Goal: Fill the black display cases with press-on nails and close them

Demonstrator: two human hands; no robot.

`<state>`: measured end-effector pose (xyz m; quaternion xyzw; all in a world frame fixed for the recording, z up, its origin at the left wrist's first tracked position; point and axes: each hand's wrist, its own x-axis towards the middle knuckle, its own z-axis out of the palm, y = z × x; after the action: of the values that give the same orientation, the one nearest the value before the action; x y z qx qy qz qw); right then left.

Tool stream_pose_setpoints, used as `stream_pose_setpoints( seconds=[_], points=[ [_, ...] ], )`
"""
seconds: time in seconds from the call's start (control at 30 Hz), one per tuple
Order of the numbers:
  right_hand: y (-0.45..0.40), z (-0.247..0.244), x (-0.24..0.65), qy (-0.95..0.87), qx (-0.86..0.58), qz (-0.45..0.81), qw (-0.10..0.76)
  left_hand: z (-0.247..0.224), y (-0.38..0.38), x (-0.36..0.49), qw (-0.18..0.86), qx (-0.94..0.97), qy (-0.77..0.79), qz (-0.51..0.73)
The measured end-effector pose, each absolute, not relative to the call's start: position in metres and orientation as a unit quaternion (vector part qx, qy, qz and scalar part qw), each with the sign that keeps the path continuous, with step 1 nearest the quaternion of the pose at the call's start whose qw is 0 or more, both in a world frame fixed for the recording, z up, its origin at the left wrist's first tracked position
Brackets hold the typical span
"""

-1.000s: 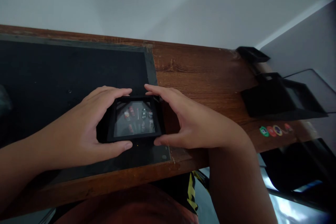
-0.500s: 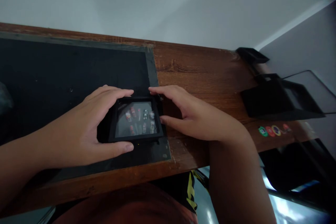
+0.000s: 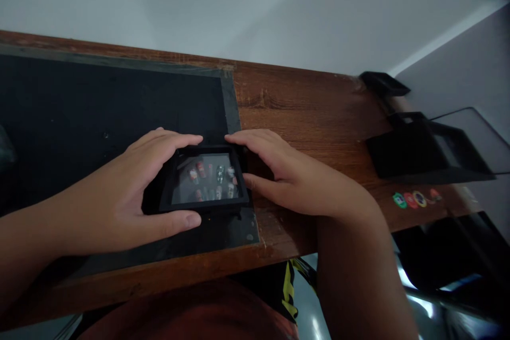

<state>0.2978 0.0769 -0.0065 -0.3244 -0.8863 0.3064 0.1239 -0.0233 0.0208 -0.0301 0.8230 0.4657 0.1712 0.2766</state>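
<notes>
A black square display frame (image 3: 211,204) lies on the dark mat, with several decorated false nails (image 3: 207,176) behind its clear film. My left hand (image 3: 123,186) spreads around its left side, thumb along the front edge and fingers by the back edge. At the back right corner, my right hand (image 3: 279,170) has its fingertips close to the frame, and its thumb touches the right edge. The fingers of both hands are stretched and apart. Part of the frame's left end sits in shadow beneath my left hand.
The dark mat (image 3: 119,90) covers the left of the wooden table (image 3: 303,106), up against a pale wall. Black open boxes (image 3: 414,149) stand at the right end, near several round coloured stickers (image 3: 410,200). Something blurred and greyish (image 3: 6,151) shows at the far left.
The frame's left edge has shifted slightly left and back, and my left thumb has moved slightly with it. My right hand is nearly still.
</notes>
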Motion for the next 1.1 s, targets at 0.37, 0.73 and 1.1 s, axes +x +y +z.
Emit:
stream_pose_setpoints(
  seconds=[0.37, 0.73, 1.1],
  points=[
    [0.077, -0.013, 0.302, -0.877, -0.377, 0.291, 0.062, -0.036, 0.020, -0.030, 0.284, 0.808, 0.485, 0.178],
    [0.074, -0.006, 0.298, -0.876, -0.391, 0.283, 0.019, -0.024, 0.012, -0.013, 0.279, 0.787, 0.516, 0.190],
    [0.071, -0.006, 0.293, -0.873, -0.404, 0.272, 0.005, -0.030, 0.020, -0.023, 0.270, 0.810, 0.492, 0.171]
  ],
)
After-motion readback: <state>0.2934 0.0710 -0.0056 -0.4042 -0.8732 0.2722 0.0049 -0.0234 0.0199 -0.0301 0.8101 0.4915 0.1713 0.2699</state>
